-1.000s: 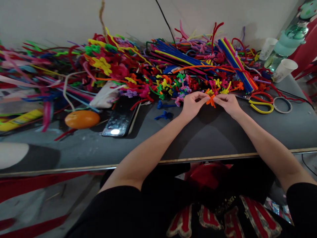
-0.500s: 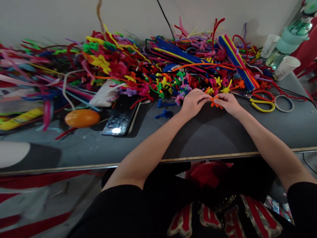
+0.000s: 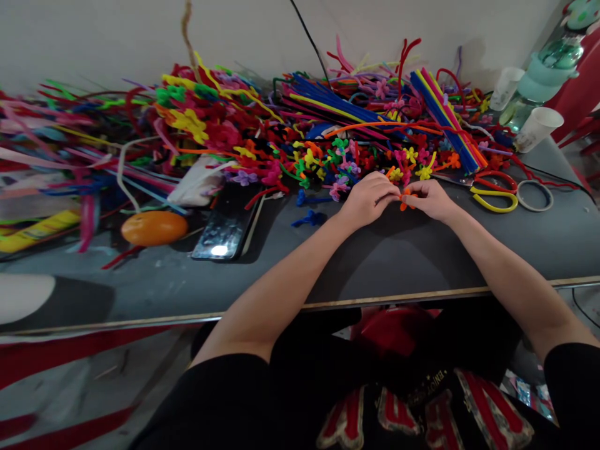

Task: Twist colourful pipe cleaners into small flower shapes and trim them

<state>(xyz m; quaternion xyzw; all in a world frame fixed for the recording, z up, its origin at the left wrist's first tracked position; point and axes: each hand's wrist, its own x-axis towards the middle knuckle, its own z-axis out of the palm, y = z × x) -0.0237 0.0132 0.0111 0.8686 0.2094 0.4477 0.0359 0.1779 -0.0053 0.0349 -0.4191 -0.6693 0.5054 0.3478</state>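
Observation:
An orange pipe-cleaner flower (image 3: 407, 200) is pinched between the fingertips of both hands, just above the grey table. My left hand (image 3: 370, 199) is closed on its left side, and my right hand (image 3: 434, 199) grips it from the right. Fingers cover part of the flower. Behind the hands lie small fuzzy flowers in several colours, among them a yellow one (image 3: 425, 167). Two blue fuzzy pieces lie left of my left hand, the nearer one (image 3: 309, 218) flat on the table.
Scissors with red and yellow handles (image 3: 494, 200) and a tape ring (image 3: 535, 196) lie at the right. Paper cups (image 3: 539, 128) stand behind them. A phone (image 3: 227, 225) and an orange oval object (image 3: 154, 228) are at the left. Pipe cleaners are heaped along the wall.
The orange flower has turned a little between my fingertips, and less of it shows. Both hands stay nearly in place. The view has shifted slightly.

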